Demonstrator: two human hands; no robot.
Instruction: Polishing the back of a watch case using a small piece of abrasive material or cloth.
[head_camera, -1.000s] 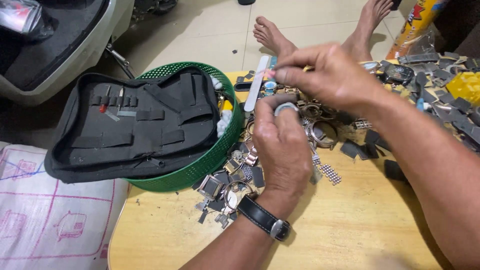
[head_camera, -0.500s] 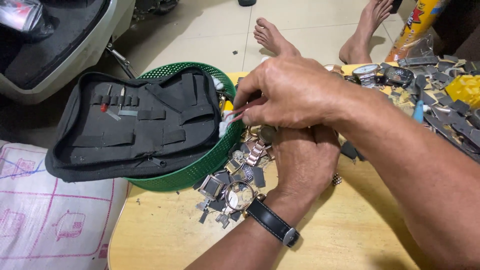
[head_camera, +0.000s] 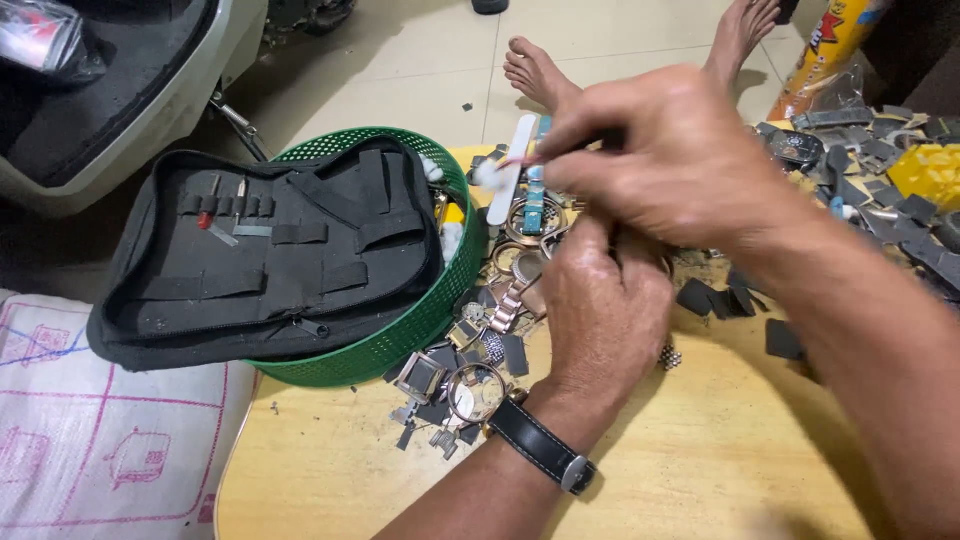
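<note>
**Hands over a heap of watch parts, small piece pinched up top**

Far left: a printed woven sack (head_camera: 110, 440) on the floor, w/ a white scooter body (head_camera: 120, 110) above it. Next along, a black tool pouch (head_camera: 270, 250) lies unzipped and open across a green plastic basket (head_camera: 400, 340); a few small tools sit in its elastic loops, most loops look empty.

Centre: the basket rests on the edge of a low yellow table (head_camera: 330, 470). Just beside it is a heap of watch parts (head_camera: 470, 350): cases, bezels, bracelet links, a round glass-fronted case nearest the camera. A white file-like stick (head_camera: 510, 180) lies at the far edge of the heap, w/ a bluish strap piece next to it.

The left hand (head_camera: 600, 310), w/ a black-strapped wristwatch (head_camera: 545, 450) on that wrist, sits palm-down on the heap, fingers curled under. Can't tell what it grips, if anything; whatever it holds is hidden beneath the knuckles.

The right hand (head_camera: 670, 160) hovers just above the left, fingertips pressed together around something small and pale near the file-like stick; the item itself is too blurred to name.

Right: more dark strap bits and plates (head_camera: 880, 170) scattered across the table, a yellow tube (head_camera: 820, 50) standing beyond. Bare feet (head_camera: 540, 70) show past the far edge.

Progress, judging by the layout: sorting or dismantling looks mid-way. Plenty of loose parts are spread out, none set apart in any tidy group, and the basket holds only the pouch plus odds and ends.
</note>
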